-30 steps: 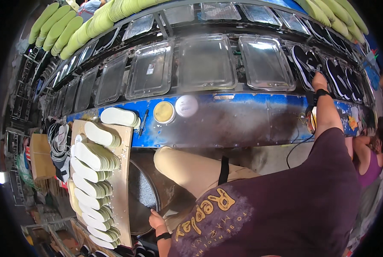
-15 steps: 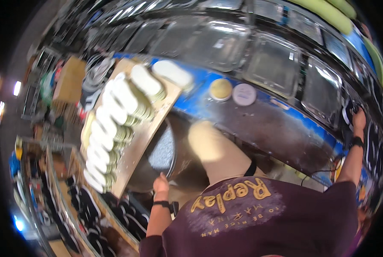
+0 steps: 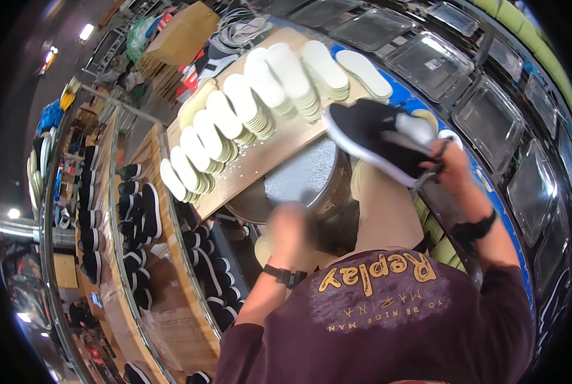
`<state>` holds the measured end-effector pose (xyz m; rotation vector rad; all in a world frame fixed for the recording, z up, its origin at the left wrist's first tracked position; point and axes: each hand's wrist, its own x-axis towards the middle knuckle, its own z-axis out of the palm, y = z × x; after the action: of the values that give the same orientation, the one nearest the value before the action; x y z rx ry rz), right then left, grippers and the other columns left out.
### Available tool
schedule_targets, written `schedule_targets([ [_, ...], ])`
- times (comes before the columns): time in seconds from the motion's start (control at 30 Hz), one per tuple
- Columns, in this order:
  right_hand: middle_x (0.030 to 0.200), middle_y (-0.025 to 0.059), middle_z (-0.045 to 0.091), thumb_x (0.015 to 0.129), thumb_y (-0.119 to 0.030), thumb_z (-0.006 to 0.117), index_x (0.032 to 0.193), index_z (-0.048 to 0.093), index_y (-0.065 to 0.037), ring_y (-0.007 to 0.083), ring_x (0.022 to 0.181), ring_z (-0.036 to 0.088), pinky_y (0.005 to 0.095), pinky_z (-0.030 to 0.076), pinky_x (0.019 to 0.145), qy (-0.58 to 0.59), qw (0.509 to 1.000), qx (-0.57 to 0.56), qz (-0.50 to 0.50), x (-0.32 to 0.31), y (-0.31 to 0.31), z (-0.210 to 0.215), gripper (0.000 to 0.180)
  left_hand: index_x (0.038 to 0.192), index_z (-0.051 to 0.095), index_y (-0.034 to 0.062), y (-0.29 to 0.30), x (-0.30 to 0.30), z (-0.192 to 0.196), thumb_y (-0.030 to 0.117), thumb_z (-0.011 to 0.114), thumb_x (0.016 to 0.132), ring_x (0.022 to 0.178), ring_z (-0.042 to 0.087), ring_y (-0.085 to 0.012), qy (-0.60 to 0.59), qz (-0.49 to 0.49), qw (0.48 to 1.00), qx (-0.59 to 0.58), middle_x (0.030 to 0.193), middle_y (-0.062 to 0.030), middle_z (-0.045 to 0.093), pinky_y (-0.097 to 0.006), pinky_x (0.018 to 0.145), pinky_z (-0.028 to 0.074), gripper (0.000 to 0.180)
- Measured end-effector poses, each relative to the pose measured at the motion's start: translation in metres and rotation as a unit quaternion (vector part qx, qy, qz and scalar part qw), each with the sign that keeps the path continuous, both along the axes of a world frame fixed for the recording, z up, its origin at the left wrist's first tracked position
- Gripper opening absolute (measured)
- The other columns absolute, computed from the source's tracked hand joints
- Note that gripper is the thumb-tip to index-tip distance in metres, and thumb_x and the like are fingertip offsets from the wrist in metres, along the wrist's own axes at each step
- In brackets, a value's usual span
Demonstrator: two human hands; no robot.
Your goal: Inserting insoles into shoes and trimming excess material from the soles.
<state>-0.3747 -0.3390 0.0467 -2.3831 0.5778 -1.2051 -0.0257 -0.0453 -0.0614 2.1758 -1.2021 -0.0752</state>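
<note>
My right hand (image 3: 453, 168) grips a black sneaker (image 3: 369, 128) with a white sole by its heel end. The shoe is held in the air, toe pointing left, and something white shows in its opening. My left hand (image 3: 290, 232) is blurred in front of a big round brown basin (image 3: 337, 185) with a grey, shiny bottom; its fingers cannot be made out. Past the basin, several stacks of white insoles (image 3: 289, 70) stand in a slanting row on a wooden board (image 3: 260, 176).
Wooden racks (image 3: 129, 281) with black shoes stand on the left. Clear plastic trays (image 3: 490, 115) line the right, beyond a blue table edge (image 3: 404, 96). A cardboard box (image 3: 182, 32) and grey cables (image 3: 240, 35) are at the far side. My leg (image 3: 388, 211) is beside the basin.
My right hand has come in from the shoes at the far right, bringing the sneaker close to the insoles. My left hand has shifted at the basin, and the view has turned toward the racks.
</note>
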Motion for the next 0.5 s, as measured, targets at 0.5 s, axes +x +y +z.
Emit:
schedule_targets([
  [0.5, 0.081, 0.0121, 0.061, 0.071, -0.014, 0.070, 0.089, 0.059, -0.006, 0.0327, 0.081, 0.063, 0.0423, 0.050, 0.071, 0.261, 0.919, 0.043, 0.293, 0.208, 0.138, -0.044, 0.022, 0.100, 0.067, -0.0004, 0.018, 0.038, 0.042, 0.021, 0.063, 0.087, 0.079, 0.065, -0.0307, 0.034, 0.051, 0.998, 0.024, 0.090, -0.0172, 0.066, -0.038, 0.072, 0.051, 0.026],
])
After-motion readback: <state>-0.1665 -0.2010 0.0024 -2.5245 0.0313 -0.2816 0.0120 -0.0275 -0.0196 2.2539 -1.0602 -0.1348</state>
